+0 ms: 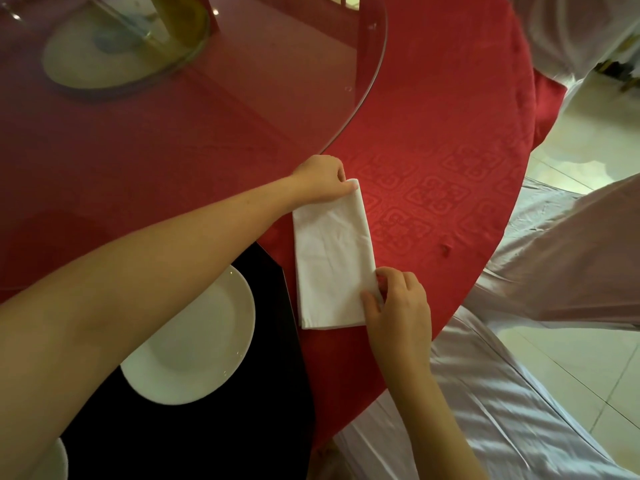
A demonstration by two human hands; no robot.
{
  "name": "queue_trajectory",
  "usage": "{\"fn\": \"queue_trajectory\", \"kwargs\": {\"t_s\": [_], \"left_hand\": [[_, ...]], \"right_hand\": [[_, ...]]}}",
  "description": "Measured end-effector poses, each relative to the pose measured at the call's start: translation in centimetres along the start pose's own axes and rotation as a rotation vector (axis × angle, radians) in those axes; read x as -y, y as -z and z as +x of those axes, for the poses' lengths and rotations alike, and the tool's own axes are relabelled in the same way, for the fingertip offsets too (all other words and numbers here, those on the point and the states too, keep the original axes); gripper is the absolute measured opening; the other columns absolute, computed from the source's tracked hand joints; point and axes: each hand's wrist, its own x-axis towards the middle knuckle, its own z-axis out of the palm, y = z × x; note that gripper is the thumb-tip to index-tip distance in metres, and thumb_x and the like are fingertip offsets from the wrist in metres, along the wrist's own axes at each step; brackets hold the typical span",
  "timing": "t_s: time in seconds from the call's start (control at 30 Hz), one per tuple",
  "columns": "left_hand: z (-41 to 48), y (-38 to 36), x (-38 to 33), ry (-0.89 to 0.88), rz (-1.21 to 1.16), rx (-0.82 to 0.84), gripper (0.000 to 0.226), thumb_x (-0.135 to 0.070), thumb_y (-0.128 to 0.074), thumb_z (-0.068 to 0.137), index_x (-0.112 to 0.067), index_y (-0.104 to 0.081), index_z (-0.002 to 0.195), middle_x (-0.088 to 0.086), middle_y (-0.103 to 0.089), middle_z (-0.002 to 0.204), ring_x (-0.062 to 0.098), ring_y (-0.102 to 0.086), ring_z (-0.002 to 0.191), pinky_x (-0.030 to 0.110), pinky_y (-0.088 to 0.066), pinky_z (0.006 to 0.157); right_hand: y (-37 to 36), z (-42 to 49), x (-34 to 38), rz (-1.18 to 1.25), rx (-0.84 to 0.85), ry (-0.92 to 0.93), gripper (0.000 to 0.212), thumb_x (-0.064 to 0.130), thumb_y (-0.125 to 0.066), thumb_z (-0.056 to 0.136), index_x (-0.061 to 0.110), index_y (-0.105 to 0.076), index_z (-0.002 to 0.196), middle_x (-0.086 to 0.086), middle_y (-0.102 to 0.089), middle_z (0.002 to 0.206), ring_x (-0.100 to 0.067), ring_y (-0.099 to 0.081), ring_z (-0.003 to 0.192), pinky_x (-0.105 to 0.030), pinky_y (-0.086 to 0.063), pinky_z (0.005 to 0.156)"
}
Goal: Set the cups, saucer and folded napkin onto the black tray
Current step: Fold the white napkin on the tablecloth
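Both hands, the left hand and right hand, pinch the napkin with their fingers at opposite ends, so lift it evenly and keep the fold flat while moving it to the tray.

A single wide-angle view is taken from the wearer's head, aimed forward and steeply down, close over the red-clothed surface. Both forearms are seen entering from the lower edge; straight lines are bowed near the borders.

White dish cut off bottom-left.
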Motion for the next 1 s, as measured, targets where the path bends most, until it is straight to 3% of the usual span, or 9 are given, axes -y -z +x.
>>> {"fn": "queue_trajectory", "kwargs": {"t_s": [0.2, 0.33, 0.43, 0.57, 0.67, 0.73, 0.8, 0.87, 1.0], "left_hand": [[1.2, 0.5, -0.6, 0.126, -0.148, 0.143, 0.024, -0.036, -0.06, 0.082, -0.013, -0.064, 0.082, 0.004, -0.056, 0.088, 0.018, -0.052, 0.082, 0.03, -0.041, 0.073], [1.9, 1.0, -0.6, 0.259, -0.32, 0.232, 0.04, -0.035, -0.071, 0.075, -0.006, -0.067, 0.103, 0.005, -0.065, 0.106, 0.022, -0.06, 0.101, 0.031, -0.047, 0.088], [1.9, 1.0, -0.7, 0.316, -0.419, 0.248, 0.042, -0.031, -0.075, 0.073, -0.008, -0.067, 0.107, 0.009, -0.065, 0.116, 0.026, -0.06, 0.109, 0.039, -0.046, 0.1], [1.6, 0.2, -0.8, 0.296, -0.52, 0.147, 0.022, -0.023, -0.075, 0.074, -0.012, -0.071, 0.092, 0.01, -0.066, 0.113, 0.022, -0.06, 0.109, 0.035, -0.047, 0.099], [1.1, -0.8, -0.6, 0.24, -0.554, 0.053, 0.013, -0.022, -0.072, 0.077, -0.013, -0.071, 0.086, 0.004, -0.068, 0.101, 0.013, -0.061, 0.096, 0.025, -0.048, 0.084], [0.8, -1.7, -0.6, 0.152, -0.45, -0.035, 0.015, -0.028, -0.067, 0.078, -0.015, -0.072, 0.084, -0.001, -0.069, 0.095, 0.01, -0.062, 0.088, 0.024, -0.05, 0.076], [0.7, -2.9, -0.5, 0.075, -0.31, -0.157, 0.021, -0.031, -0.063, 0.079, -0.014, -0.071, 0.088, 0.002, -0.068, 0.098, 0.015, -0.059, 0.097, 0.031, -0.049, 0.084], [0.6, -3.8, -0.4, 0.023, -0.214, -0.276, 0.021, -0.032, -0.063, 0.081, -0.014, -0.066, 0.09, 0.005, -0.061, 0.101, 0.021, -0.05, 0.103, 0.031, -0.041, 0.089], [0.9, -5.4, 0.0, -0.066, -0.069, -0.411, 0.024, -0.035, -0.059, 0.084, -0.013, -0.059, 0.093, 0.007, -0.056, 0.102, 0.024, -0.046, 0.1, 0.028, -0.029, 0.083]], "right_hand": [[-0.2, -0.1, -0.1, 0.004, -0.017, 0.003, 0.029, 0.013, -0.061, 0.083, 0.009, -0.059, 0.112, -0.005, -0.058, 0.097, -0.019, -0.051, 0.088, -0.035, -0.046, 0.08], [-0.2, -0.1, -0.2, 0.008, -0.017, 0.014, 0.03, 0.013, -0.062, 0.083, 0.009, -0.058, 0.113, -0.005, -0.058, 0.098, -0.019, -0.05, 0.088, -0.035, -0.046, 0.08], [-0.2, -0.1, -0.3, 0.022, -0.019, 0.014, 0.029, 0.012, -0.062, 0.083, 0.01, -0.059, 0.112, -0.004, -0.059, 0.098, -0.018, -0.05, 0.088, -0.032, -0.043, 0.081], [-0.2, -0.2, -0.4, 0.038, -0.018, -0.008, 0.023, 0.012, -0.062, 0.083, 0.011, -0.06, 0.106, -0.002, -0.062, 0.092, -0.017, -0.051, 0.083, -0.031, -0.042, 0.079], [-0.1, -0.3, -0.3, 0.051, -0.025, -0.021, 0.017, 0.012, -0.063, 0.083, 0.011, -0.06, 0.099, -0.002, -0.062, 0.086, -0.018, -0.052, 0.079, -0.035, -0.045, 0.076], [0.0, -0.4, -0.2, 0.052, -0.028, -0.035, 0.013, 0.012, -0.063, 0.083, 0.011, -0.059, 0.095, -0.001, -0.061, 0.083, -0.019, -0.053, 0.077, -0.038, -0.047, 0.074], [0.1, -0.5, -0.3, 0.042, -0.027, -0.046, 0.012, 0.013, -0.062, 0.083, 0.011, -0.057, 0.094, -0.001, -0.061, 0.082, -0.019, -0.053, 0.076, -0.038, -0.047, 0.073], [0.3, -0.5, -0.4, 0.034, -0.009, -0.053, 0.01, 0.015, -0.061, 0.085, 0.012, -0.056, 0.093, -0.001, -0.06, 0.082, -0.02, -0.054, 0.075, -0.04, -0.047, 0.073], [1.1, -0.3, -1.1, 0.026, 0.025, -0.087, 0.006, 0.017, -0.058, 0.087, 0.013, -0.055, 0.091, 0.003, -0.056, 0.08, -0.02, -0.054, 0.076, -0.041, -0.048, 0.074]]}}
